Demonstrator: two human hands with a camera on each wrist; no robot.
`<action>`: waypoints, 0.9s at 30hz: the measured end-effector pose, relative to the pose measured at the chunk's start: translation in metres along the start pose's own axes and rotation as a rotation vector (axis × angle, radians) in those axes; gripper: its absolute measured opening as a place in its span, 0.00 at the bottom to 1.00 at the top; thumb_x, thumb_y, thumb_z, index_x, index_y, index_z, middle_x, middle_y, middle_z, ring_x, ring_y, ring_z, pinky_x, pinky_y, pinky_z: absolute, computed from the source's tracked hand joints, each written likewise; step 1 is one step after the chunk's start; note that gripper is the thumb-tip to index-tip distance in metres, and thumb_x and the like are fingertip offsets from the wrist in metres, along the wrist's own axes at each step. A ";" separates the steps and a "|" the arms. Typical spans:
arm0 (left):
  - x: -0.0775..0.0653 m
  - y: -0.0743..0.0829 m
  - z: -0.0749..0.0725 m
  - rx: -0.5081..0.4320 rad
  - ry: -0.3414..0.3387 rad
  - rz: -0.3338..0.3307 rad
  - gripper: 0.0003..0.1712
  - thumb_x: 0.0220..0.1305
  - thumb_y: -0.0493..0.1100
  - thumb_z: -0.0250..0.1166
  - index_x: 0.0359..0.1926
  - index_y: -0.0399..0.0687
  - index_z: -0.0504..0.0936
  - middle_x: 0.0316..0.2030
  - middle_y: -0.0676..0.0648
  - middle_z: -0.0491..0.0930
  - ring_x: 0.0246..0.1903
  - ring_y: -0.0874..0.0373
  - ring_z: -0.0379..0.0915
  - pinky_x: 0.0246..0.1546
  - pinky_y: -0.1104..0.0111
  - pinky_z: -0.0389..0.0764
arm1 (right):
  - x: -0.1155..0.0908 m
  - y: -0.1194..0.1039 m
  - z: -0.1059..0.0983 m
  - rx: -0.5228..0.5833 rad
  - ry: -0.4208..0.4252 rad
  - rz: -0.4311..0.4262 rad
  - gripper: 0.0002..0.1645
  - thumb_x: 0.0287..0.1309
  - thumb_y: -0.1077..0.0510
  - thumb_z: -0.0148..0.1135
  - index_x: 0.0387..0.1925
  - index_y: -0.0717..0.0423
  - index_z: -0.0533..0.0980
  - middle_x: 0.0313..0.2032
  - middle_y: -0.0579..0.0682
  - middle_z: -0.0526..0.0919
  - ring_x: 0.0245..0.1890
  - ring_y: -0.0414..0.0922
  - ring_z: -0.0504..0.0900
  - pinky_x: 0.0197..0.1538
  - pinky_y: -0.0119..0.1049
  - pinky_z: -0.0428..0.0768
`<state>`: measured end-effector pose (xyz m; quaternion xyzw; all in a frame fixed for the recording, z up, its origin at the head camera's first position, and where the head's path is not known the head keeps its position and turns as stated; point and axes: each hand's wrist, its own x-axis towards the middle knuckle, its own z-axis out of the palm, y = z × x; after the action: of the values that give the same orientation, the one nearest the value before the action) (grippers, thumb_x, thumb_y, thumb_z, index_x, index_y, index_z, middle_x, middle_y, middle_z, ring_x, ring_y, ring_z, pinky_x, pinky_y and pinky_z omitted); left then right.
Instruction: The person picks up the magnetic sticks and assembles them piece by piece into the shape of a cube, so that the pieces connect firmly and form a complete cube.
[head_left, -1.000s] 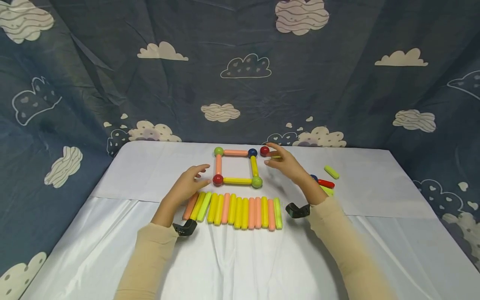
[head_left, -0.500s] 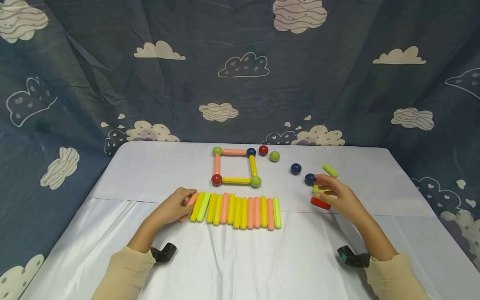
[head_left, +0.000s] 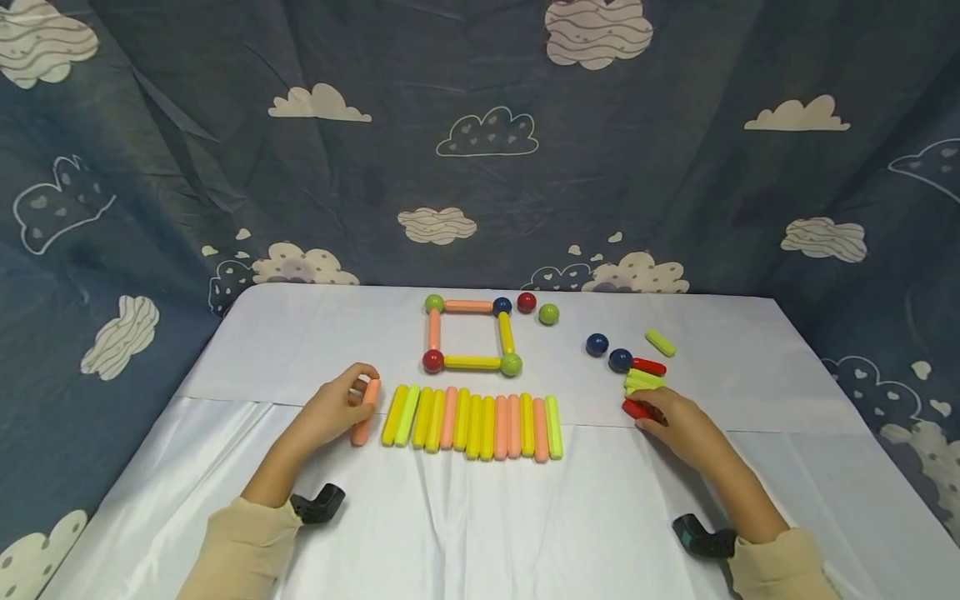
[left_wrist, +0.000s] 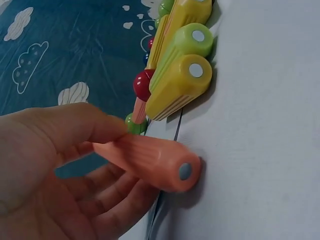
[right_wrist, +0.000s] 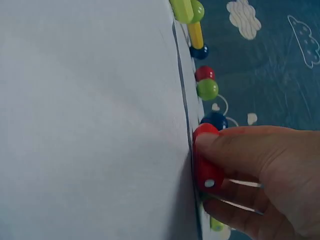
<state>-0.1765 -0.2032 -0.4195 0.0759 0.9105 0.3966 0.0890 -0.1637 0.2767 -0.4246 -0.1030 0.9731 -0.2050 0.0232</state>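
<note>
An orange magnetic stick (left_wrist: 155, 162) is pinched between the thumb and fingers of my left hand (head_left: 330, 408), a little left of a row of yellow, green and orange sticks (head_left: 476, 425). At the right, my right hand (head_left: 678, 425) grips a short red stick (right_wrist: 207, 160) by thumb and fingers. Just behind it lie light green sticks (head_left: 643, 380), another red stick (head_left: 649, 367) and a dark blue ball (head_left: 620, 360). My right fingers partly cover the gripped red stick in the head view.
Behind the row lies a square of sticks and balls (head_left: 472, 362). A red ball (head_left: 527, 302) and a green ball (head_left: 549, 314) sit to its right. Farther right are a blue ball (head_left: 597, 344) and a lone green stick (head_left: 661, 342). A cloud-patterned cloth (head_left: 480, 183) hangs behind.
My right hand went from beside the square to the right-hand pile and took hold of a red stick. My left hand took the end orange stick and drew it left from the row.
</note>
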 end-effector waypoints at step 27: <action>0.049 0.051 0.003 -0.597 0.379 0.293 0.24 0.59 0.35 0.60 0.56 0.40 0.65 0.47 0.39 0.71 0.45 0.50 0.69 0.41 0.71 0.75 | 0.118 -0.121 0.014 0.499 0.019 -0.194 0.24 0.53 0.63 0.61 0.53 0.58 0.68 0.44 0.54 0.76 0.42 0.48 0.76 0.46 0.39 0.75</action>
<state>-0.2201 -0.1569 -0.3888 0.1013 0.7349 0.6597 -0.1204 -0.2549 0.1383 -0.3894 -0.1852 0.8781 -0.4407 0.0190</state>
